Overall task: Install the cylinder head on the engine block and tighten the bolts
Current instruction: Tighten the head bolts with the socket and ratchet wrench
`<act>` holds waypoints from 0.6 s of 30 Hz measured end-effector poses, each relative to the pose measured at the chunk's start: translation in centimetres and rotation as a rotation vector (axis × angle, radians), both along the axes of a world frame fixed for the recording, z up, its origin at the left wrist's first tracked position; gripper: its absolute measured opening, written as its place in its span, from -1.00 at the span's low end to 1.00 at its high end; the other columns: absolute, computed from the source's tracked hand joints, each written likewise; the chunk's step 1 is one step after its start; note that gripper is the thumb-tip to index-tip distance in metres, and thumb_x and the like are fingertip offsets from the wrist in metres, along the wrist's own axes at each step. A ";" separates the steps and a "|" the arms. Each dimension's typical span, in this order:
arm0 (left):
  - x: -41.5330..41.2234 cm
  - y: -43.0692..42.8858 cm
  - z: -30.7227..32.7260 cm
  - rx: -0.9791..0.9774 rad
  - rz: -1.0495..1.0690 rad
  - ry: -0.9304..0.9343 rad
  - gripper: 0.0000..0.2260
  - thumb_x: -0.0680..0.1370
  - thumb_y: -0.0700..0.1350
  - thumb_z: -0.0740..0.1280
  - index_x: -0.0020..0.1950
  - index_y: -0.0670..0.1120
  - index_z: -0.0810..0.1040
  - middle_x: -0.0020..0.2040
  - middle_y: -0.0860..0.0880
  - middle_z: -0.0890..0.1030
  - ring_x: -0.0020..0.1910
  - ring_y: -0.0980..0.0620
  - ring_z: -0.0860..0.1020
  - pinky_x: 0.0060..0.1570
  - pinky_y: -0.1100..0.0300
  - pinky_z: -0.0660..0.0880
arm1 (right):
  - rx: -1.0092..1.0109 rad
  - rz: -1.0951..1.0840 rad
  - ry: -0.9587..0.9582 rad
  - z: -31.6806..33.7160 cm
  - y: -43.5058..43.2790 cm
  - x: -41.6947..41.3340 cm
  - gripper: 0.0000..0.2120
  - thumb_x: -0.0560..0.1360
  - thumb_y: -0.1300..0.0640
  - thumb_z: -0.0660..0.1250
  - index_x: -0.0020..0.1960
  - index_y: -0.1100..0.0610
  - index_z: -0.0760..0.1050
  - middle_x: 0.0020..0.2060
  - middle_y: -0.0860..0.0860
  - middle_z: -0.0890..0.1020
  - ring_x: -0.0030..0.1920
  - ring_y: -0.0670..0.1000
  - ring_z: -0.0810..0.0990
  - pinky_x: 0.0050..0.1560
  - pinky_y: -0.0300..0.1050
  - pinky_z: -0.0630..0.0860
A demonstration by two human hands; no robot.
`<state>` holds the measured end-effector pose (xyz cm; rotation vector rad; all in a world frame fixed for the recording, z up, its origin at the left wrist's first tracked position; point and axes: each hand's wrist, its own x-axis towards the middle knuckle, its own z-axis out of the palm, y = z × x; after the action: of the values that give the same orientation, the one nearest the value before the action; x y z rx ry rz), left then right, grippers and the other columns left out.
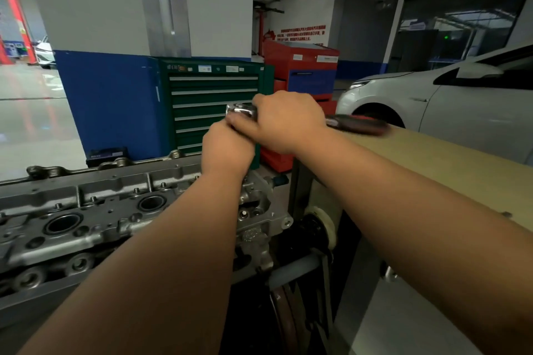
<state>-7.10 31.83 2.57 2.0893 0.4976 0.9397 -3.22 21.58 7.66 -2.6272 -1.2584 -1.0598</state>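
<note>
Ratchet (pixel 241 109) clasped by right grip (pixel 288 121) above, left grip (pixel 227 150) below.

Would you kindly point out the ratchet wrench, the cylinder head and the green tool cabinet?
ratchet wrench (pixel 240 109): head view, its chrome head.
cylinder head (pixel 95 199): head view, its top face.
green tool cabinet (pixel 213 85): head view, a drawer front.

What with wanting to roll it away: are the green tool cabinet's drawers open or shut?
Shut. On the green tool cabinet, every visible drawer front sits flush; none is pulled out.
</note>
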 end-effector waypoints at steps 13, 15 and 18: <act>0.2 0.5 -0.3 -0.057 0.030 -0.005 -0.83 0.53 -0.16 0.24 -0.27 -0.09 0.39 -0.36 0.02 0.39 -0.38 0.02 0.37 -0.40 0.16 0.25 | -0.044 -0.071 0.120 1.8 2.4 -1.4 -0.42 0.56 -0.34 -0.06 -0.26 0.09 0.41 -0.34 0.01 0.45 -0.33 0.03 0.42 -0.39 -0.10 0.22; 0.1 0.4 -0.2 -0.139 0.012 -0.016 -0.77 0.51 -0.12 0.24 -0.35 -0.04 0.37 -0.37 -0.01 0.43 -0.40 0.06 0.37 -0.45 0.19 0.21 | -0.040 0.070 0.273 2.5 1.3 -0.3 -0.44 0.58 -0.32 -0.01 -0.10 0.11 0.51 -0.21 0.02 0.54 -0.15 0.05 0.53 -0.25 -0.08 0.35; 0.3 -0.5 -0.1 -0.154 0.053 -0.074 -0.76 0.52 -0.20 0.22 -0.33 0.00 0.32 -0.37 0.00 0.40 -0.41 0.03 0.38 -0.46 0.18 0.25 | -0.098 -0.060 0.320 2.0 1.8 -0.8 -0.41 0.53 -0.39 -0.05 -0.06 0.11 0.44 -0.15 0.05 0.52 -0.14 0.10 0.50 -0.21 -0.04 0.36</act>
<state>-6.81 31.38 2.44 1.9044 0.5710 0.9743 -4.01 23.36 9.62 -2.7767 -1.1939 -0.5625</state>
